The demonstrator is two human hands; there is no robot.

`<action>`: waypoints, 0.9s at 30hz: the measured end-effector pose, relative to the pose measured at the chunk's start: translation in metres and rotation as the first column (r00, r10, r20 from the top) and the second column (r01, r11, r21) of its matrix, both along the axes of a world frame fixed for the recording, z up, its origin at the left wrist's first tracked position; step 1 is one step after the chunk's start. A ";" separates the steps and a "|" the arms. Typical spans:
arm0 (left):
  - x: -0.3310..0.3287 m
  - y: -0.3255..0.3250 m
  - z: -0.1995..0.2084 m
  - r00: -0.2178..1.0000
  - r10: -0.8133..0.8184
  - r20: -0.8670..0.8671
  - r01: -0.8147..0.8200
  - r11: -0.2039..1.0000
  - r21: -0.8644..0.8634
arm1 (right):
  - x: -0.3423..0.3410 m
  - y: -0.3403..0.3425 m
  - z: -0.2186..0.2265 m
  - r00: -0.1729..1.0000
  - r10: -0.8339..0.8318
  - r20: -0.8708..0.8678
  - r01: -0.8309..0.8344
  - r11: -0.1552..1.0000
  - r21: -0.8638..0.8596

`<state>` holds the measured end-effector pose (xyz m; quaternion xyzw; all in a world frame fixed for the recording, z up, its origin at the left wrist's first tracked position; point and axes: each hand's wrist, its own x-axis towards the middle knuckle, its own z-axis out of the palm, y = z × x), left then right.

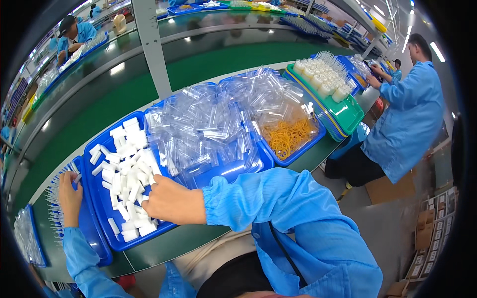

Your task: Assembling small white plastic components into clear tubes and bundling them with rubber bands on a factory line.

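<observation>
My right hand [171, 199] reaches over a blue tray [102, 218] heaped with short white foam-like pieces [130, 171]. Its fingers are curled down among the pieces, and whatever lies between the fingertips is hidden. My left hand [71, 197] is at the far end of a second blue tray [92, 233], left of the white pieces. There its fingers are bent together around something small that I cannot make out. Thin clear spiky rods [53, 206] stand in rows just beside that hand.
Right of the white pieces, a blue tray holds clear plastic tubes [198, 124]. Beyond it are yellow rubber bands [288, 136] and a stack of green trays [348, 111] near white cylinders [323, 77]. A co-worker in blue [407, 114] stands at the right; a metal post [150, 49] rises behind.
</observation>
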<state>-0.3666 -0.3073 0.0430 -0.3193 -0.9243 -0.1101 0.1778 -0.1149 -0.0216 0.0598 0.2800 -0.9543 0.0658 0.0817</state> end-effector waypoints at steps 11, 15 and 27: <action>0.014 0.005 0.003 0.993 -0.110 0.041 0.096 0.962 0.256 | 0.009 0.007 0.000 0.999 -0.006 -0.044 0.000 0.992 -0.128; 0.073 0.012 0.042 0.994 -0.104 0.012 0.092 0.924 0.370 | 0.019 0.015 0.023 0.999 -0.009 -0.044 -0.007 0.931 -0.365; 0.287 0.128 0.010 0.682 -0.670 0.293 0.250 0.590 0.768 | 0.065 0.065 0.013 0.833 -0.059 0.550 0.538 -0.149 -0.830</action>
